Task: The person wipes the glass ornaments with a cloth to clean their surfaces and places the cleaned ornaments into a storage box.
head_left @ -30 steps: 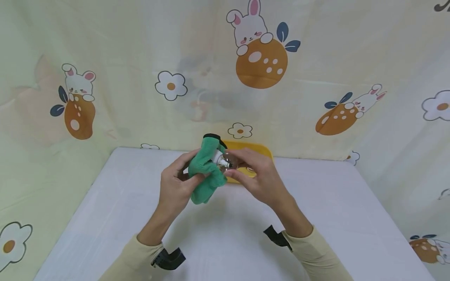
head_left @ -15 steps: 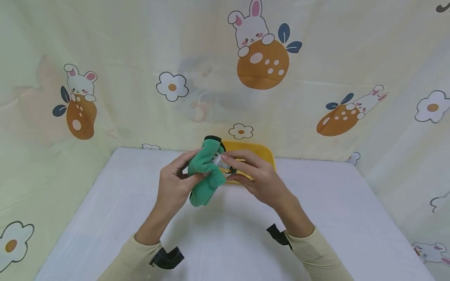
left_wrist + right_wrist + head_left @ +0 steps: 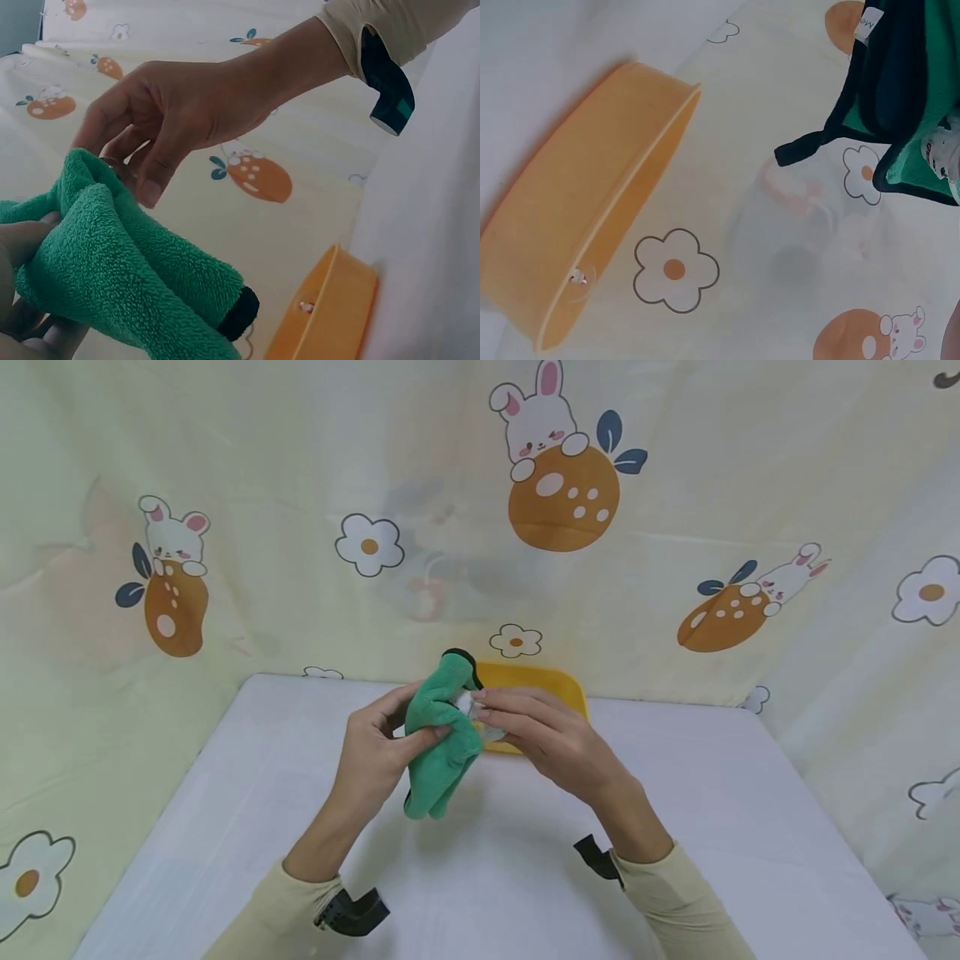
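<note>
A green towelling cloth (image 3: pixel 435 768) with dark edging is bunched in my left hand (image 3: pixel 375 739), thumb in front and fingers behind. From its fold sticks out what looks like a light bulb, its white neck (image 3: pixel 465 703) showing in the head view. My right hand (image 3: pixel 558 739) holds the bulb from the right, its fingers lying over the glass and covering most of it. The right wrist view catches the printed white part of the bulb (image 3: pixel 939 154) against the cloth at the right edge. In the left wrist view the cloth (image 3: pixel 127 262) hides the bulb.
Behind the hands, a yellow tray (image 3: pixel 562 681) stands at the back of the white table (image 3: pixel 675 793). A patterned curtain (image 3: pixel 442 468) with rabbits and flowers hangs directly behind the table.
My right fingers have shifted over the bulb toward its neck and now cover glass that was visible before. The lower end of the cloth hangs a little lower.
</note>
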Available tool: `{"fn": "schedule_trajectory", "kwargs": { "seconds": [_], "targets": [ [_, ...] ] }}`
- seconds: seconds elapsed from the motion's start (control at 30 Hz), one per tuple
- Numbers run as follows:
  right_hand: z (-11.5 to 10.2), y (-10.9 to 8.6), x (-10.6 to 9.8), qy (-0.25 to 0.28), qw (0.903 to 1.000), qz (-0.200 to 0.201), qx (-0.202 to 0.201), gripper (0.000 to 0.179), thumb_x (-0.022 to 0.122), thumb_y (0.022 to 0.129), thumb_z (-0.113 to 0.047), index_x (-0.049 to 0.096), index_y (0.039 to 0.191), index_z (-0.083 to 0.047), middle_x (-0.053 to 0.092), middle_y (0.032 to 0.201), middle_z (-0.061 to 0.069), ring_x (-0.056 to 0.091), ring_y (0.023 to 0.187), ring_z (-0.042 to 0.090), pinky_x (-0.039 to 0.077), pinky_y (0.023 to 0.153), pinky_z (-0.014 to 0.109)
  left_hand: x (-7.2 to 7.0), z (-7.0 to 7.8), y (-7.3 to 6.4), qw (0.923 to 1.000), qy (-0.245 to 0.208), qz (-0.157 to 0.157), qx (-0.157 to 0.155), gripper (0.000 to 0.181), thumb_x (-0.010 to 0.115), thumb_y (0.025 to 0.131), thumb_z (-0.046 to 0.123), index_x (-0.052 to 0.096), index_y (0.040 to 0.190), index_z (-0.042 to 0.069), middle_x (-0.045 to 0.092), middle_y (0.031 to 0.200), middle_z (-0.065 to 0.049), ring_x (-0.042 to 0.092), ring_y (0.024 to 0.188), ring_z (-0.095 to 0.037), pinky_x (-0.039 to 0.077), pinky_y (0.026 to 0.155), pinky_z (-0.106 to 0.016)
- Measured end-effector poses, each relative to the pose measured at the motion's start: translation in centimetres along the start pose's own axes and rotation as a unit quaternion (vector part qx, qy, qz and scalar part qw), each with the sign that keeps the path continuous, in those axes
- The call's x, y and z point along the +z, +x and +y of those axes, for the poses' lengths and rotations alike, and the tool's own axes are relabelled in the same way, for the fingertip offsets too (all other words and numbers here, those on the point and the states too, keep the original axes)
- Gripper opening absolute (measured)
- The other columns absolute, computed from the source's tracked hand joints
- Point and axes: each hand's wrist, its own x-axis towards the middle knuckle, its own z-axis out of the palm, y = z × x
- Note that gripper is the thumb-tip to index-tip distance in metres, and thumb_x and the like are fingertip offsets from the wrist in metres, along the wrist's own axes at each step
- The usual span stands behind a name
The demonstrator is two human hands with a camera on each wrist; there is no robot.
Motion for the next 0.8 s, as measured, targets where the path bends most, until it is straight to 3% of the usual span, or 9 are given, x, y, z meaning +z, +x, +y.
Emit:
{"fn": "schedule_trajectory", "kwargs": {
  "seconds": [0.13,0.27,0.47,0.8],
  "targets": [
    [0.2,-0.3,0.2,0.024,0.9995,0.017,0.012,0.038,0.067,0.098,-0.021,0.066,0.126,0.004,0.066,0.128,0.014,0.065,0.116,0.027,0.053,0.101,0.027,0.1,-0.1,0.0,0.9999,-0.001,-0.014,0.000,0.045,0.081,0.088,0.010,0.067,0.131,0.012,0.070,0.121,-0.005,0.065,0.109,-0.022,0.063,0.082,-0.036],
    [0.1,-0.3,0.4,0.065,0.9960,0.036,0.049,0.045,0.076,0.092,-0.024,0.066,0.125,0.005,0.068,0.125,0.015,0.066,0.113,0.028,0.054,0.100,0.026,0.1,-0.3,-0.1,0.9997,-0.009,-0.020,0.011,0.045,0.080,0.087,0.007,0.067,0.130,0.011,0.070,0.121,-0.006,0.066,0.108,-0.023,0.063,0.080,-0.037],
    [-0.2,-0.1,0.7,0.095,0.9877,0.065,0.106,0.049,0.081,0.087,-0.026,0.066,0.124,0.004,0.071,0.118,0.015,0.069,0.106,0.027,0.058,0.092,0.026,0.2,-0.5,-0.4,0.9992,-0.020,-0.008,0.033,0.048,0.080,0.086,0.000,0.067,0.131,0.008,0.070,0.122,-0.008,0.066,0.107,-0.023,0.063,0.081,-0.037],
    [-0.8,0.1,0.9,0.120,0.9689,0.112,0.185,0.055,0.084,0.080,-0.038,0.068,0.111,0.004,0.073,0.101,0.015,0.074,0.081,0.023,0.062,0.074,0.026,0.6,-0.7,-0.5,0.9975,-0.007,-0.003,0.071,0.051,0.080,0.084,-0.003,0.064,0.132,0.006,0.069,0.124,-0.010,0.068,0.109,-0.022,0.062,0.081,-0.035]
  ]
}}
